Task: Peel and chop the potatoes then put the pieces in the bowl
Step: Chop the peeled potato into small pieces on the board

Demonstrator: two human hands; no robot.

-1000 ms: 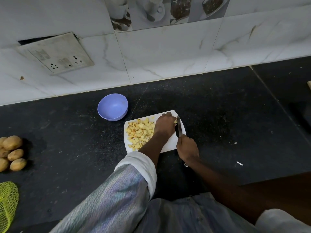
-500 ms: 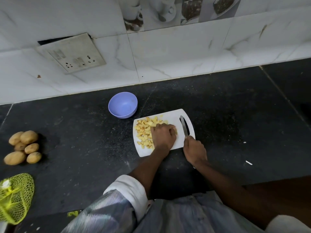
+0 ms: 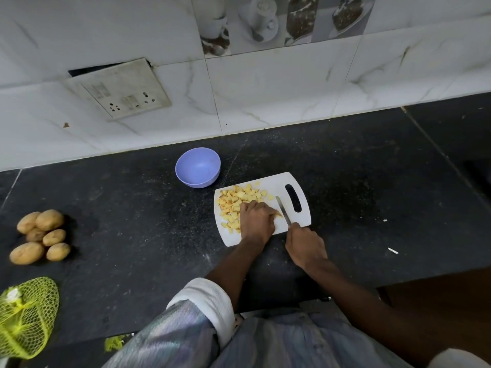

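Potato pieces [image 3: 237,203]: pale yellow cubes heaped on the white board, under and just beyond my left hand; none in the bowl yet.
Change: a second ago my left hand sat further along the board, toward the blade; now it's pulled back over the pile, pinning a last thin sliver [image 3: 278,213] next to the blade.
Left hand [image 3: 256,221]: fingers curled down on that sliver, knuckles up.
Right hand [image 3: 305,245]: wrapped round the knife handle; knife [image 3: 283,210] blade flat, narrow, steel, tip pointing away from me, right of the sliver.
Task read: I judge this potato is nearly all diced; a cut or two more, then transfer.
Cutting board [image 3: 300,224]: smooth white plastic, rounded corners, slot handle beyond my right hand.
Bowl [image 3: 198,167]: lilac, round, matte, empty, beyond my left hand, just off the board's corner.
Whole potatoes [image 3: 39,236]: brown, dull skin, unpeeled, well left of my left hand.
Mesh bag [image 3: 25,314]: yellow-green netting, near left.
Surface [image 3: 132,208]: dark speckled stone.
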